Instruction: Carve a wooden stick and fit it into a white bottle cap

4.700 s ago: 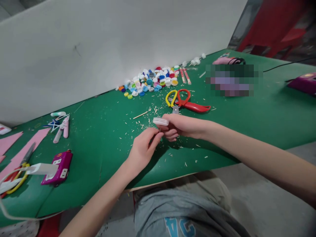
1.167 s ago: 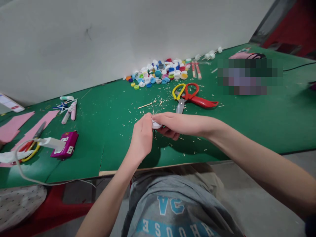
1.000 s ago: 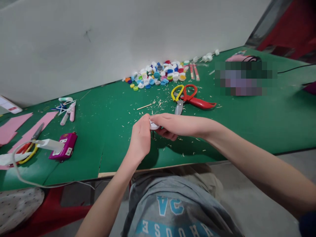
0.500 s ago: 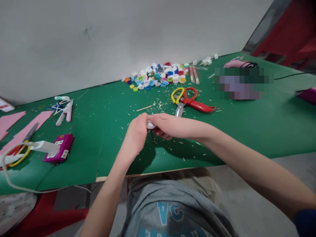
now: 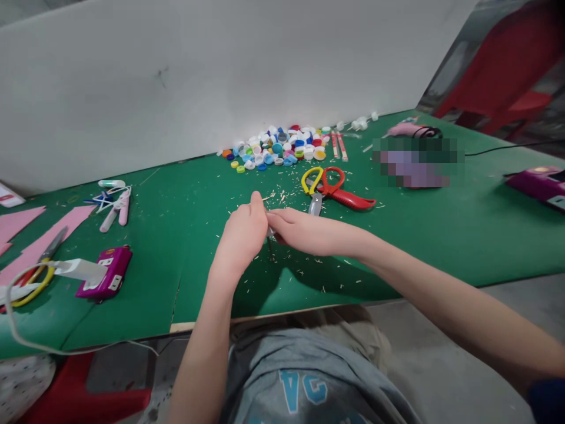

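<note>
My left hand [image 5: 245,232] and my right hand [image 5: 300,231] meet over the green table, fingers closed around a white bottle cap [image 5: 271,232]. Only a sliver of the cap shows between them. Below it a thin dark rod [image 5: 271,250] points down towards the tabletop; its kind cannot be made out. My left thumb sticks up, away from the cap. Just beyond my right hand lie red-and-yellow-handled scissors [image 5: 315,203], touching a tool with a red handle [image 5: 355,201]. Small pale wood splinters are scattered around my hands.
A heap of coloured bottle caps [image 5: 273,147] lies along the wall, beside red-and-white paper sleeves [image 5: 339,146]. At left are a purple power socket [image 5: 108,268] with a white plug and cable, pink paper [image 5: 53,238], other scissors [image 5: 42,265] and pink-handled items [image 5: 117,209].
My left thumb has lifted off the cap, and my hands now cover more of it. The view has shifted slightly, so the table appears a little lower and further left.
</note>
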{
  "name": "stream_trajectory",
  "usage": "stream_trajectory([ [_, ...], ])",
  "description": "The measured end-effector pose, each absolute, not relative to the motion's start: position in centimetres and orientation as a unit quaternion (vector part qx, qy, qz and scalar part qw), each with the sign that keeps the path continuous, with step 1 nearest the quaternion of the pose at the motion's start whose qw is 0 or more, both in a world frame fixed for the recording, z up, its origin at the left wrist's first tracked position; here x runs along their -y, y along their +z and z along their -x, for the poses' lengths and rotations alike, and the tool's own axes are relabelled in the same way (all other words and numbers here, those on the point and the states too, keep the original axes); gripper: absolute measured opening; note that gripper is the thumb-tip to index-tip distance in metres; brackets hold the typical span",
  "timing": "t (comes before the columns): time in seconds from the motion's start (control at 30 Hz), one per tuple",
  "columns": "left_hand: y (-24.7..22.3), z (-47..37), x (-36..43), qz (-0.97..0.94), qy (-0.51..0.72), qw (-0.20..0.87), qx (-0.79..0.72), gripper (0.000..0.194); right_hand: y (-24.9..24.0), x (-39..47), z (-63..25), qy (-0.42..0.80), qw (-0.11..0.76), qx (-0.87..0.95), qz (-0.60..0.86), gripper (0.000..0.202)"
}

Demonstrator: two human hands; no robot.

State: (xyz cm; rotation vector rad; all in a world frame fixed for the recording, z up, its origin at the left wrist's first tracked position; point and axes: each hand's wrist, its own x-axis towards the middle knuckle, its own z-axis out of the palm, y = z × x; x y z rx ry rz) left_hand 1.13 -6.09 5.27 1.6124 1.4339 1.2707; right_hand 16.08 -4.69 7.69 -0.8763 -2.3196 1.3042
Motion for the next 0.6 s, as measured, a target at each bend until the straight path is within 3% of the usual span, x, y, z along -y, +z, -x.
stream_trajectory([
  [0.43, 5.8, -0.3, 6.5, -0.633, 0.412, 0.281, -0.592, 0.036, 6.1, 4.1, -15.0, 0.518, 0.202, 0.775, 0.299, 0.043],
  [0.6, 7.0, -0.4, 6.6, -0.635, 0.291, 0.361, -0.618, 0.041, 6.7, 4.5, -15.8, 0.546, 0.177, 0.760, 0.306, 0.044],
])
